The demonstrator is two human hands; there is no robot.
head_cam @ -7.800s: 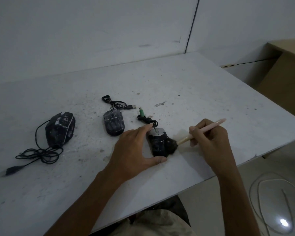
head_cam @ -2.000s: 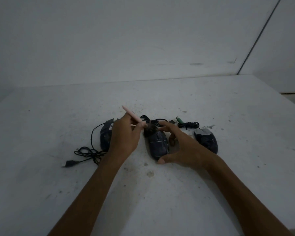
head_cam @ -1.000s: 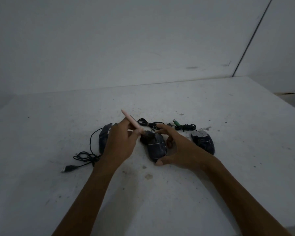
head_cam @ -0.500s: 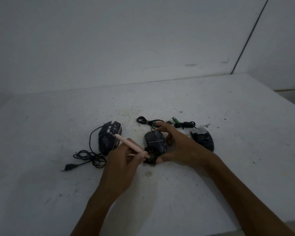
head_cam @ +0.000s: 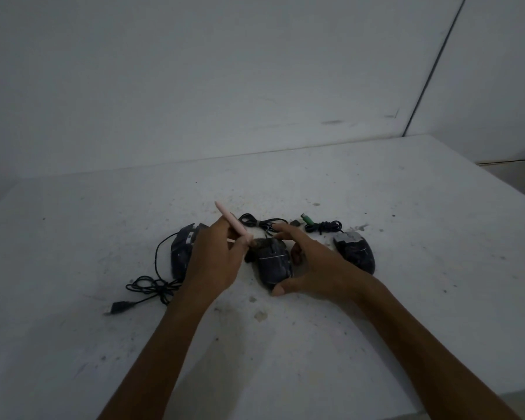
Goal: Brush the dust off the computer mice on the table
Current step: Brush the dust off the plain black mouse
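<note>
Your worktop (head_cam: 376,313) carries three mice. Your right hand (head_cam: 315,268) grips the middle mouse (head_cam: 272,262), thumb at its near end, fingers curved round its far end. Your left hand (head_cam: 215,262) pinches the one pink brush (head_cam: 234,221), with its bristles on that mouse's far left. The second mouse (head_cam: 181,253) lies partly hidden behind your left hand, and the third mouse (head_cam: 356,250) is just right of your right hand. There are two plugs: the USB plug (head_cam: 119,307) left of your left wrist and the green plug (head_cam: 307,219) beyond your right fingertips.

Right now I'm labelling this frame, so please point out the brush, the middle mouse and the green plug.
brush (head_cam: 234,223): head view, middle of its pink handle.
middle mouse (head_cam: 273,264): head view, top of its dark shell.
green plug (head_cam: 307,220): head view, on its green body.
</note>
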